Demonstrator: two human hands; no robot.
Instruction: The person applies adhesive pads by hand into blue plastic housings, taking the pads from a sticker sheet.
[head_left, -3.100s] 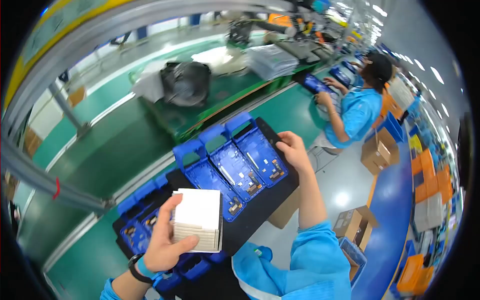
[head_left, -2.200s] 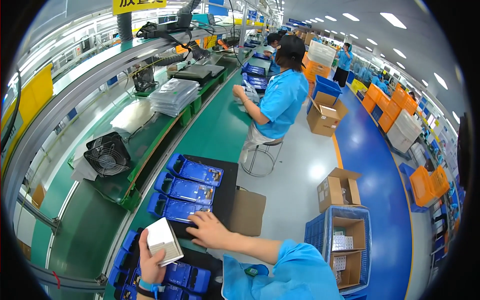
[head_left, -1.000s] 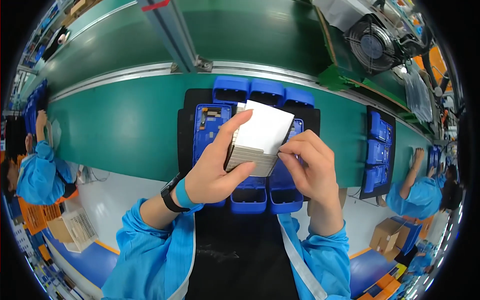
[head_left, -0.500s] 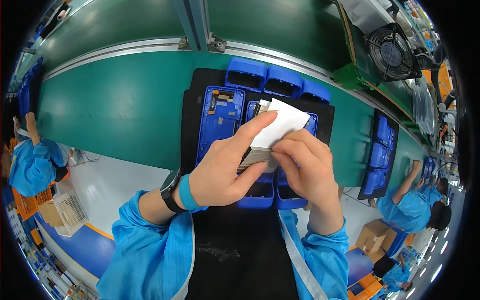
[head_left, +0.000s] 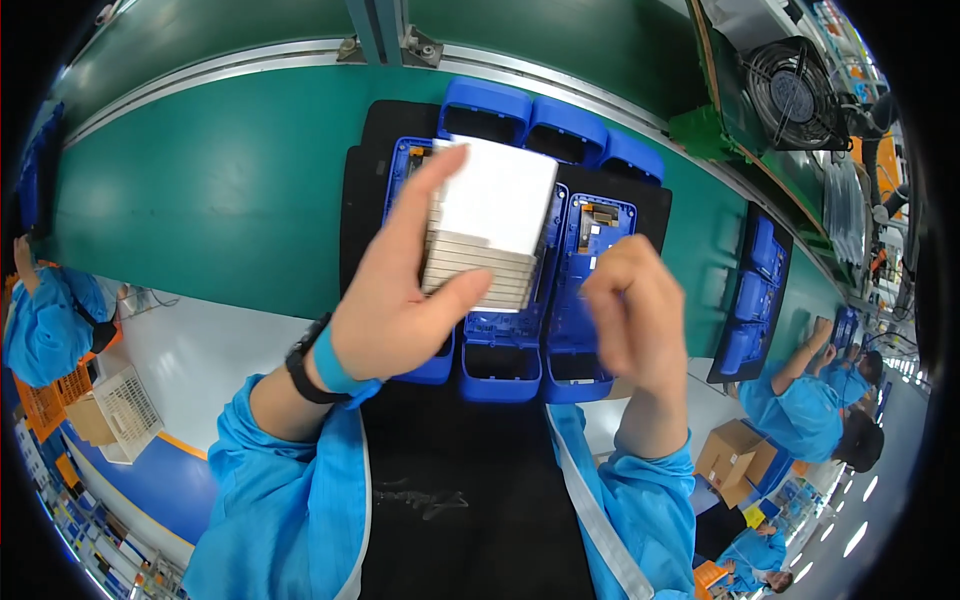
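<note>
My left hand (head_left: 390, 320) grips a stack of sheets, its thumb and fingers at the edges. White backing (head_left: 500, 195) shows over the upper part, and rows of grey-beige strips (head_left: 480, 275) cross the lower part. To the right, my right hand (head_left: 645, 315) is raised with its fingers curled in a pinch. Motion smears it, and anything between the fingertips is too small to make out. Beneath both hands lie blue plastic housings; the right one (head_left: 568, 310) has a brown flat connector (head_left: 598, 216) inside. The stack partly covers the middle and left housings.
A black mat (head_left: 365, 190) on the green bench (head_left: 220, 190) carries the housings, with hollow blue parts (head_left: 487, 92) along its far side. Farther right is another mat with blue parts (head_left: 757, 290). A fan (head_left: 793, 92) stands back right. Co-workers sit at both sides.
My left hand has moved left with the stack, turning it more upright so the strips show. My right hand has come away from the stack, uncovering the right housing.
</note>
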